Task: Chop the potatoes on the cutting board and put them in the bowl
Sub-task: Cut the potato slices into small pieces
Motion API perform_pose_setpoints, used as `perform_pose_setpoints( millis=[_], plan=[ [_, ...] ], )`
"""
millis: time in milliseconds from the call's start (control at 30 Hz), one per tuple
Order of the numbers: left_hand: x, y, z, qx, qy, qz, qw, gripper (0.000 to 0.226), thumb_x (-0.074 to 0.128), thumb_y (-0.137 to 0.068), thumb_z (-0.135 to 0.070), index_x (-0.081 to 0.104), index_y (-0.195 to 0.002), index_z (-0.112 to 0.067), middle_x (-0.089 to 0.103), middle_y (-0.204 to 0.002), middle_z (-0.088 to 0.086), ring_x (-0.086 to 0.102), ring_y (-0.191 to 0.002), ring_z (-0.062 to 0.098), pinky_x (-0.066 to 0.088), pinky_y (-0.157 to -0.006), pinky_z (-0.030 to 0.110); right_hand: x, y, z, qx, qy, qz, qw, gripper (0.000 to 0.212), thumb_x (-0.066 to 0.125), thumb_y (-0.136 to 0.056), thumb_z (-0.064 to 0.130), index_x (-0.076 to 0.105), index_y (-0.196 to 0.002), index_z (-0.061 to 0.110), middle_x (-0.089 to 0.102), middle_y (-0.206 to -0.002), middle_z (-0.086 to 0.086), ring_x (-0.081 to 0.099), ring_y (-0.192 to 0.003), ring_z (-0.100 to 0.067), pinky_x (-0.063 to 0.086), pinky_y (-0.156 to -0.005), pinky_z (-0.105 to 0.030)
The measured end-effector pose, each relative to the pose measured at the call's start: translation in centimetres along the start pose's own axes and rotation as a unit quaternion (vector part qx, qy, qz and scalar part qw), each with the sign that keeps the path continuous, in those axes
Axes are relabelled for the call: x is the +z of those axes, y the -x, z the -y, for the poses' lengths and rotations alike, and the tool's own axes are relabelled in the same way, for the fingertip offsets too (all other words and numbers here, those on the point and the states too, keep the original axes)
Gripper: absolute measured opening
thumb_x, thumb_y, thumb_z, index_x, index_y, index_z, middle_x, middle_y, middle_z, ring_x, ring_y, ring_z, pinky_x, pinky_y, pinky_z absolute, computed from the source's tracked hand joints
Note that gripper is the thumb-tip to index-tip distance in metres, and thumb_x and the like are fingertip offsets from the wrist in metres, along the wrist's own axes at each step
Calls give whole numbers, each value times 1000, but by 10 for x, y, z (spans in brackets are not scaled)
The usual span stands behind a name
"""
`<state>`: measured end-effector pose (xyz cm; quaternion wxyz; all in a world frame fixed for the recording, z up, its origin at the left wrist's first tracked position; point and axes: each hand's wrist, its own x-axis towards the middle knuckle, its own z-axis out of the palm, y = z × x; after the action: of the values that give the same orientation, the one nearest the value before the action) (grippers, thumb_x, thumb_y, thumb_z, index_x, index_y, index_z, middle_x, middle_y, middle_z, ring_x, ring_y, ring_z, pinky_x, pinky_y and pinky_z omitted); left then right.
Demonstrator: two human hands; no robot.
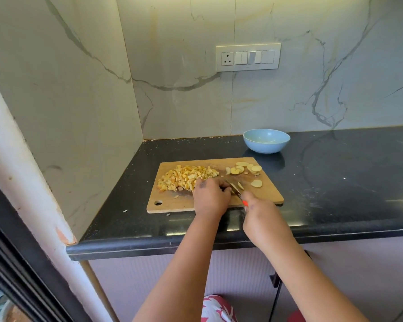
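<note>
Potato slices (235, 187) under curled left hand (211, 197), knife (234, 190) alongside.

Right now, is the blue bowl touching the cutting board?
Apart. The head view shows a strip of black countertop between the blue bowl and the far edge of the cutting board.

black countertop (335, 182) | marble wall (184, 101) | switch panel (248, 57) | cabinet (347, 270)
</note>
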<state>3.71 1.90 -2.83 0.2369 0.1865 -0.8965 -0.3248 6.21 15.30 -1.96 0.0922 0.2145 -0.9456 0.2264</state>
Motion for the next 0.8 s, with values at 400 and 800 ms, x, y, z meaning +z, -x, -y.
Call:
perform_pose_setpoints(
  millis=[400, 800],
  plan=[
    [-2, 3, 0, 0, -5, 8, 1000, 21, 60, -95, -30, 71, -107, -18, 70, -106, 1, 36, -130, 29, 38, -101, 37, -26, 8, -16, 57, -91, 61, 992, 16, 48, -97, 14, 53, -101, 29, 53, -81, 0, 48, -60, -11, 34, -45, -19],
    [-2, 6, -3, 64, -101, 33, 992, 34, 46, -94, -21, 65, -121, -28, 62, -122, -2, 38, -117, 27, 33, -94, 38, -50, -4, -34, 45, -101, 4, 994, 18, 50, -98, 19, 58, -106, 34, 52, -78, 6, 47, -56, -8, 29, -40, -14]
  ],
)
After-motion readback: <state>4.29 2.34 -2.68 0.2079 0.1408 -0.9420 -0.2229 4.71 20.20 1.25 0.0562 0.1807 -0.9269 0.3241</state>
